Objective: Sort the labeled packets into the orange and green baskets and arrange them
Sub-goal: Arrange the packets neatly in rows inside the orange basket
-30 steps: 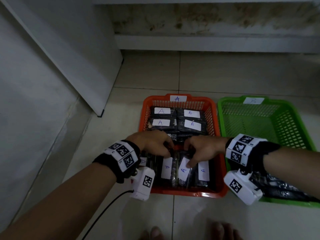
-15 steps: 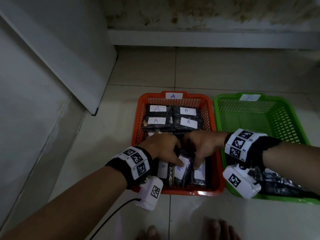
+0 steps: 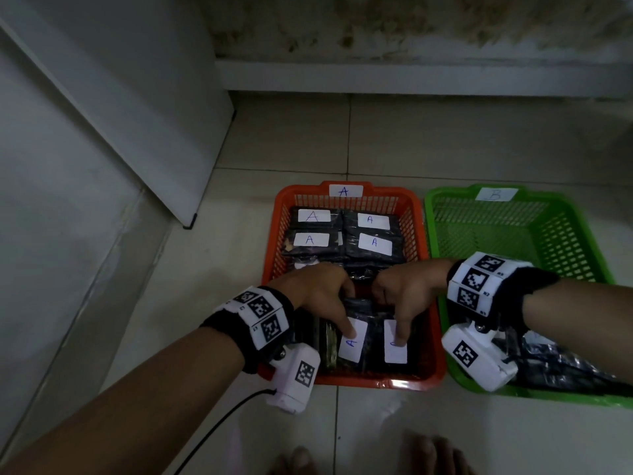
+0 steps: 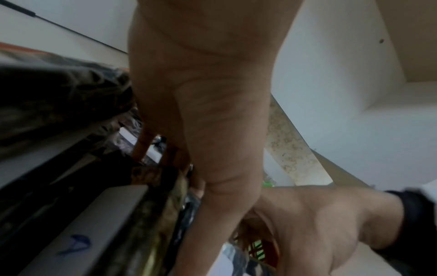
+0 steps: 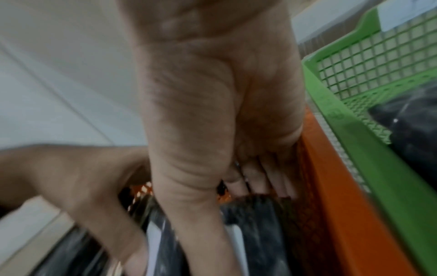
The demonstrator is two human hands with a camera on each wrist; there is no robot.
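The orange basket [image 3: 278, 241], tagged A, holds several flat dark packets [image 3: 342, 250] with A labels at its far end and upright ones at its near end. My left hand [image 3: 337, 313] grips an upright packet [image 3: 352, 349], thumb on its white A label and fingers over the top. Beside it my right hand [image 3: 402, 317] grips the neighbouring packet [image 3: 395, 353] the same way, close to the basket's right wall [image 5: 331, 186]. The green basket [image 3: 432, 234], tagged B, stands to the right, with dark packets [image 5: 413, 134] at its near end.
Both baskets sit side by side on a pale tiled floor [image 3: 445, 138]. A white panel [image 3: 137, 125] leans at the left and a low wall ledge [image 3: 411, 77] runs along the back. Bare toes [image 3: 431, 454] show at the bottom edge.
The left hand has slid right along the upright packets, so both thumbs now press on adjoining labels. The right hand has stayed at the basket's near right end.
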